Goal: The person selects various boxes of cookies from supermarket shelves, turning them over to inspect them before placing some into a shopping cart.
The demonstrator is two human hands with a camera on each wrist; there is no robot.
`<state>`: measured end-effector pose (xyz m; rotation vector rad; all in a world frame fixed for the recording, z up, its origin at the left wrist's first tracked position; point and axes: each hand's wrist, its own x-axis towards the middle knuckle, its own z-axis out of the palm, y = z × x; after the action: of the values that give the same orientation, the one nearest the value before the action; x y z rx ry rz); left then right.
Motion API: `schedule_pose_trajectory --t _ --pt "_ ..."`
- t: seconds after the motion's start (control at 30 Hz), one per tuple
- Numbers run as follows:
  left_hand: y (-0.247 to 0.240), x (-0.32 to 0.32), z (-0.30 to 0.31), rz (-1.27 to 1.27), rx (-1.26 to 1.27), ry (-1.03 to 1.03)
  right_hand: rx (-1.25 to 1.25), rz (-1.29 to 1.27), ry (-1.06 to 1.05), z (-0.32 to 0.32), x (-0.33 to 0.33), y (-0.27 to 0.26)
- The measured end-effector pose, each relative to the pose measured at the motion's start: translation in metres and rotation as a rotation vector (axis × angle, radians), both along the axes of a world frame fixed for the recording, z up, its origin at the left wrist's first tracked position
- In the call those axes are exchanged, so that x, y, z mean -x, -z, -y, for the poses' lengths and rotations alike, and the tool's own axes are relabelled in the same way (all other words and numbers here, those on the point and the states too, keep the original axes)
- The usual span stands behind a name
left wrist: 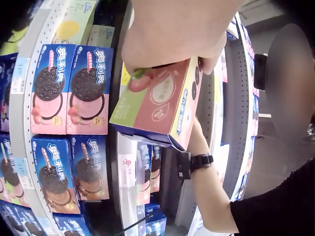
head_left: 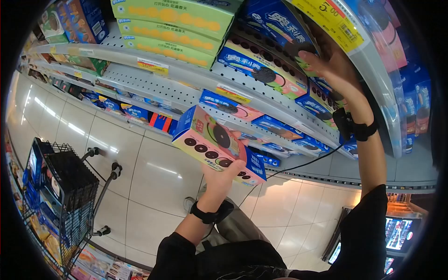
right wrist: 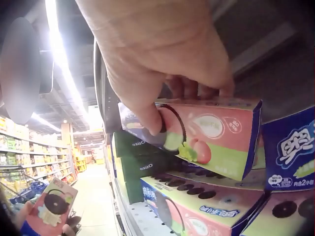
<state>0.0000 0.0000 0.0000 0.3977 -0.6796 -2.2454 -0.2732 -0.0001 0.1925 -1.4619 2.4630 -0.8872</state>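
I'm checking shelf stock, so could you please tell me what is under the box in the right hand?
Beneath the held box is a similar biscuit box, partly visible; the shelf directly under that one is covered.

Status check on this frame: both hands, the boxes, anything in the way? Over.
Left hand holding a cookie box. Right hand gripping a second box at the shelf. Neighbouring boxes close by; black cable trailing from right wrist.

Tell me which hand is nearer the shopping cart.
Left. In the head view, the left hand grips a cookie box right of the shopping cart; the right hand is farther right, gripping another box at the shelf.
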Motion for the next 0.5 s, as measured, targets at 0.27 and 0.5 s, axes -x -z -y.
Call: schedule_pose_trajectory --t 0.27,0.5 --pt "0.002 -0.005 0.004 -0.027 0.011 -0.001 -0.014 0.024 -0.071 0.016 -0.002 0.011" --pt "0.005 -0.003 0.002 -0.036 0.027 0.019 -0.229 -0.164 0.027 0.029 0.012 0.017"
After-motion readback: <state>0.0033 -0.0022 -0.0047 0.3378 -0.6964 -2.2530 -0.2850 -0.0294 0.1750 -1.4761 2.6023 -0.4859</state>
